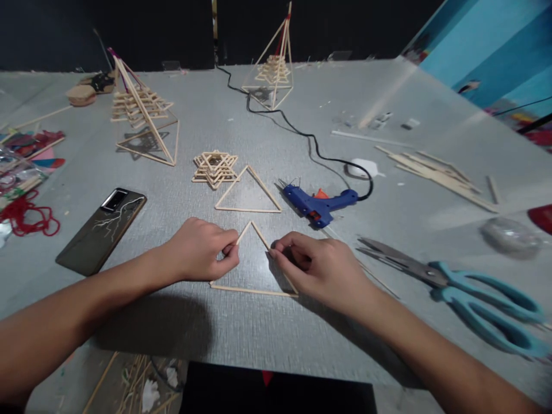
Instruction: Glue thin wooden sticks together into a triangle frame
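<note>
A triangle of thin wooden sticks lies on the grey table in front of me, its tip pointing away. My left hand pinches its left side, hiding much of that stick. On the right side, my right hand closes thumb and fingers on the other slanting stick. Just beyond lies a second stick triangle. Behind that one is a small stack of star-shaped stick frames. A blue glue gun rests to the right of the second triangle.
Large scissors lie at right, near loose sticks. A phone is at left, by red yarn. Two stick pyramids with hanging stars stand farther back. The glue gun's black cord crosses the table.
</note>
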`<control>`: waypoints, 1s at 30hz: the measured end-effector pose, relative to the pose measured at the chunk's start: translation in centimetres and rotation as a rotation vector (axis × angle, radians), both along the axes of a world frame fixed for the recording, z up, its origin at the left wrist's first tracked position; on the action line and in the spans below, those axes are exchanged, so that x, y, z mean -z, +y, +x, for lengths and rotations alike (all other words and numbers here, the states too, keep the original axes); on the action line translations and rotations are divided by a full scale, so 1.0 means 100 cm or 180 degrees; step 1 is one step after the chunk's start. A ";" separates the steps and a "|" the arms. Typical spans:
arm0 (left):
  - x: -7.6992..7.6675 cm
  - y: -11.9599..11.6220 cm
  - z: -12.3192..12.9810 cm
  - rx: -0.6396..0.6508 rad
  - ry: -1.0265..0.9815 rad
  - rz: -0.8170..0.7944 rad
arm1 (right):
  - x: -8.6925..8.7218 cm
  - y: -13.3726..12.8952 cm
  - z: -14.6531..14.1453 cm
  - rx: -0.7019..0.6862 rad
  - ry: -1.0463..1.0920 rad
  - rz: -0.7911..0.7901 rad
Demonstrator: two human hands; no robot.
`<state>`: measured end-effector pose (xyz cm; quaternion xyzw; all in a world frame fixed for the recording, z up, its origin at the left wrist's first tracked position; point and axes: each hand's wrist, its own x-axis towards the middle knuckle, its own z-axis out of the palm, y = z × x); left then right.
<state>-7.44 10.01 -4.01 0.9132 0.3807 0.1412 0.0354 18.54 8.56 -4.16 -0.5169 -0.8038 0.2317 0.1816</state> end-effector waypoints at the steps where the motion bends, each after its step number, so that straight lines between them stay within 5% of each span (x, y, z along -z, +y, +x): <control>1: 0.000 0.000 0.000 0.0003 -0.0005 0.0011 | 0.000 0.000 0.000 0.0000 -0.0005 -0.0006; 30: -0.001 -0.001 0.001 0.0021 0.0058 0.0175 | -0.005 0.001 -0.001 -0.0027 -0.0072 -0.0082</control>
